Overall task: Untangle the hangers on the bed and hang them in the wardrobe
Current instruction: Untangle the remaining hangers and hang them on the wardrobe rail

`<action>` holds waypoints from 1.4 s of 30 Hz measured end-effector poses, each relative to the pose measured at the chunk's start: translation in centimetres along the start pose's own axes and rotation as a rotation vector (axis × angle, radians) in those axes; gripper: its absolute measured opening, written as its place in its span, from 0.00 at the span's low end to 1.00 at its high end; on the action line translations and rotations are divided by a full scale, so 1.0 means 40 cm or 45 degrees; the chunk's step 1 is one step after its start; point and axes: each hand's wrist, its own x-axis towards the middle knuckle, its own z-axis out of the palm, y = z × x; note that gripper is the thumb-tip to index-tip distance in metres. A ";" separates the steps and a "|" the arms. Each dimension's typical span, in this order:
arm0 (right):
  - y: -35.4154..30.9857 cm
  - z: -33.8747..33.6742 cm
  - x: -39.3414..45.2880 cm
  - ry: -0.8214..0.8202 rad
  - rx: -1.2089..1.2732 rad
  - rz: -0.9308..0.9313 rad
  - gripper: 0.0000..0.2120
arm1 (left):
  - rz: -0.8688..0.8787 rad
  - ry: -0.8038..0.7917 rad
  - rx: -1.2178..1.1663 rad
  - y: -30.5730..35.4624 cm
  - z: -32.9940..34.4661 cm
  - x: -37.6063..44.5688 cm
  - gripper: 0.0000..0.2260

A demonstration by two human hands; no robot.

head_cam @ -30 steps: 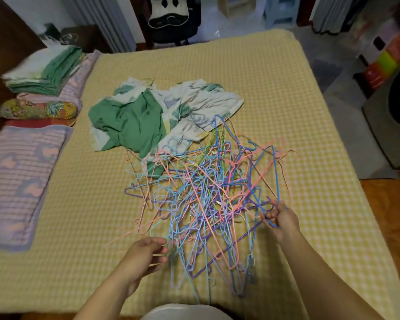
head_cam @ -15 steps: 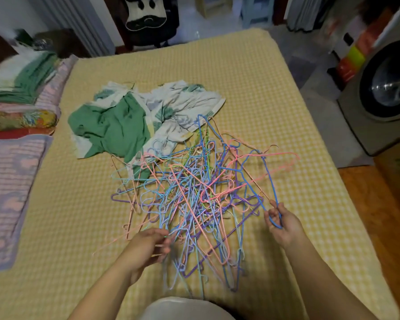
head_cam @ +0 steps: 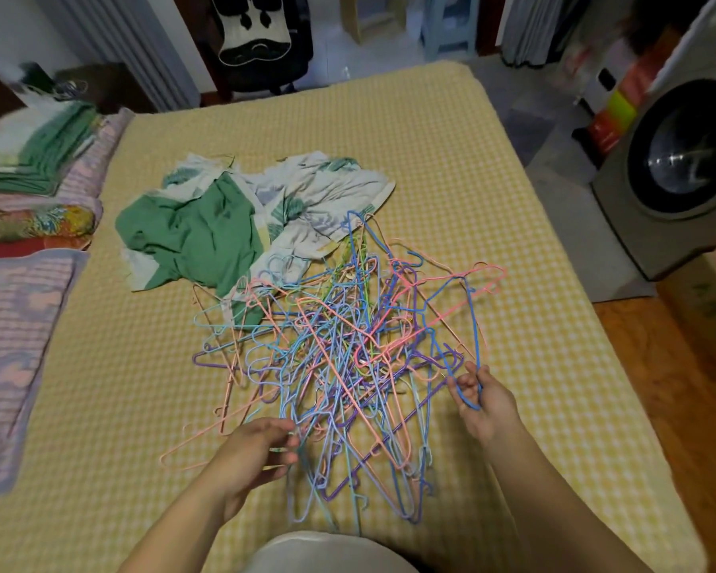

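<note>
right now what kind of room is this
Most likely a bedroom that doubles as a laundry corner: a bed with a yellow checked cover, folded bedding at its head, and a washing machine beside it.

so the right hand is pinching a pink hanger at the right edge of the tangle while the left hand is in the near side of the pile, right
Not quite: the head view shows the right hand gripping a blue hanger, not a pink one. The rest holds: it is at the right edge of the tangle, and the left hand is in the near side of the pile.
</note>
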 end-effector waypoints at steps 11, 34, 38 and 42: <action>0.081 0.048 -0.230 -0.235 0.244 0.189 0.10 | 0.039 -0.241 0.047 0.049 0.095 -0.021 0.11; -0.121 0.207 0.521 0.365 -0.999 -0.028 0.10 | 0.349 0.332 -0.367 0.028 0.077 0.165 0.15; -0.148 0.228 0.549 0.228 -0.602 -0.015 0.05 | 0.326 0.314 -0.384 0.013 0.103 0.174 0.15; -0.195 0.294 0.487 0.092 -0.472 -0.302 0.12 | 0.323 0.276 -0.362 0.028 0.095 0.167 0.15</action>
